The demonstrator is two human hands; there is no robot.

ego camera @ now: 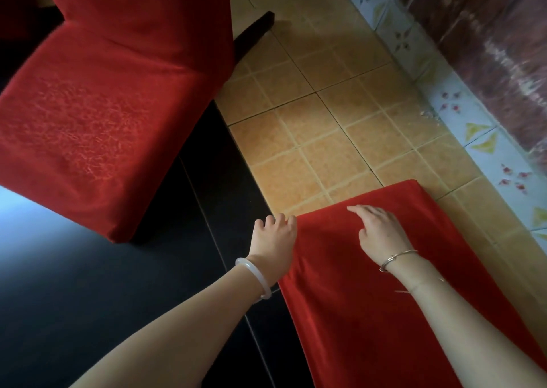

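Note:
A red fabric-covered cushion [370, 313] fills the lower right, its far edge over the tiled floor. My left hand [273, 239], with a pale bangle on the wrist, curls its fingers over the cushion's far left corner. My right hand [381, 231], with a thin metal bracelet on the wrist, lies on top of the cushion near its far edge, fingers loosely bent and the index finger stretched forward.
A red upholstered chair [97, 115] with a dark leg stands at the upper left. A dark glossy table surface [118, 299] runs beside my left arm. Tan floor tiles [325, 121] lie ahead, bordered at right by patterned pale tiles [461, 112] and a mottled wall.

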